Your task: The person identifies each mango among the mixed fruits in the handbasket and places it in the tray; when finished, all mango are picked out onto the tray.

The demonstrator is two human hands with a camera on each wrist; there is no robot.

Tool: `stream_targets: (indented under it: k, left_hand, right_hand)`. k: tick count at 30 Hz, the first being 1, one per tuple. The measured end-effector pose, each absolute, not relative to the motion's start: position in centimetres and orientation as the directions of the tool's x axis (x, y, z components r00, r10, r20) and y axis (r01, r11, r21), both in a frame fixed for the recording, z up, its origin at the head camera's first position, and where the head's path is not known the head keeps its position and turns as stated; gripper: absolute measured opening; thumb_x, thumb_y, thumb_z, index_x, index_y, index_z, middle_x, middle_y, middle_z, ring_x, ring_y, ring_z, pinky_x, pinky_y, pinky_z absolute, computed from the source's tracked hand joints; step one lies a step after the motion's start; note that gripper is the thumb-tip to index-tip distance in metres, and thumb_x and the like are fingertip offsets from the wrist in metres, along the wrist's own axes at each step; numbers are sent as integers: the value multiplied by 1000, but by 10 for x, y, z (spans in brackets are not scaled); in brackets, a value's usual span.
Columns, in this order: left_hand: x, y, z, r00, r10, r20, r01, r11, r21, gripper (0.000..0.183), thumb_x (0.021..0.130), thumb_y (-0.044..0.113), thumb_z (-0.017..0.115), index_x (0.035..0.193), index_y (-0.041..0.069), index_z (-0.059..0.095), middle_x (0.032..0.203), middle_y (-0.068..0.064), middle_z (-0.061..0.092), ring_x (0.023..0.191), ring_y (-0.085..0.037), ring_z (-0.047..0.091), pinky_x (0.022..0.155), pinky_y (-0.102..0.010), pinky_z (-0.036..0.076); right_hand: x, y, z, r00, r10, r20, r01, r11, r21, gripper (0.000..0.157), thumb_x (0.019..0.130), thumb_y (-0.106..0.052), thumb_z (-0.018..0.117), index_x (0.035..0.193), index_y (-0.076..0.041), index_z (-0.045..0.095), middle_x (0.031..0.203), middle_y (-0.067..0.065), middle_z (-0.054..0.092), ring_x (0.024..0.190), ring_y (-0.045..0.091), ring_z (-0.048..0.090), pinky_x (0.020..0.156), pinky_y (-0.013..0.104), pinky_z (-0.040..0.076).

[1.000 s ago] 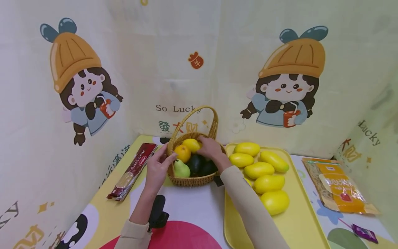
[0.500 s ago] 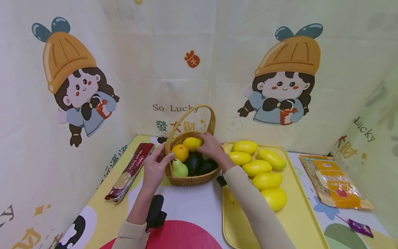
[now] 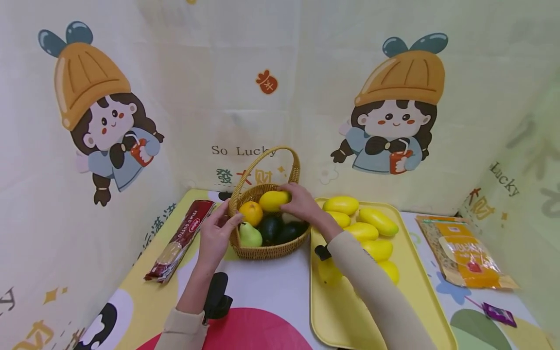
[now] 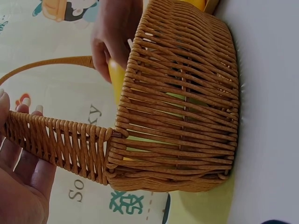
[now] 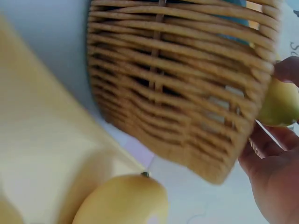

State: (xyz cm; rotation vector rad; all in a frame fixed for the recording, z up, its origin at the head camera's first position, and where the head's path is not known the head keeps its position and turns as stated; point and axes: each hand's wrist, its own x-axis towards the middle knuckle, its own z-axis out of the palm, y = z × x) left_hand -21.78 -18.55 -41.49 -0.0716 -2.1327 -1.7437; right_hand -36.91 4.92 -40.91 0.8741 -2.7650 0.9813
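Observation:
A wicker basket [image 3: 271,252] with a tall arched handle [image 4: 70,147] stands at the back of the table. My left hand [image 3: 214,238] grips the handle's left base, fingers behind it. Over the basket's right rear rim, my right hand [image 3: 302,203] holds a yellow mango [image 3: 272,201] between thumb and fingers; the mango also shows beyond the rim in the right wrist view. Inside the basket lie an orange [image 3: 251,213], a green pear [image 3: 250,236] and dark avocado-like fruits [image 3: 270,228]. A paler thing behind them is partly hidden by my right hand.
Right of the basket is a yellow tray [image 3: 337,316] with several mangoes [image 3: 341,205], partly covered by my right sleeve. A dark red Primo Gusto packet [image 3: 180,243] lies at left. Farther right are an orange bag [image 3: 468,255] and a small purple packet [image 3: 499,314].
The right hand has moved slightly right, raising the mango and drawing it away from the orange. The left hand keeps its place on the handle. The head view has shifted a little.

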Motion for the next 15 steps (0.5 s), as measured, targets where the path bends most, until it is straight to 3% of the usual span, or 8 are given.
stream_targets:
  k: [7, 15]
  left_hand:
    - [-218, -186, -416, -919, -212, 332, 280, 242, 929, 59, 93, 40, 68, 147, 25, 49, 137, -5, 62, 105, -14, 62, 87, -12, 53]
    - [-218, -186, -415, -923, -210, 323, 271, 242, 932, 55, 94, 39, 67, 145, 29, 51, 140, -1, 60, 105, -16, 60, 86, -11, 53]
  right_hand:
    - [-358, 70, -399, -822, -502, 270, -554, 595, -582, 50, 83, -21, 77, 130, -12, 62, 132, 5, 61, 119, 22, 57, 107, 41, 47]
    - [-340, 97, -382, -820, -500, 278, -558, 590, -584, 52, 84, -22, 77, 132, -12, 60, 133, 4, 61, 117, 22, 56, 105, 41, 49]
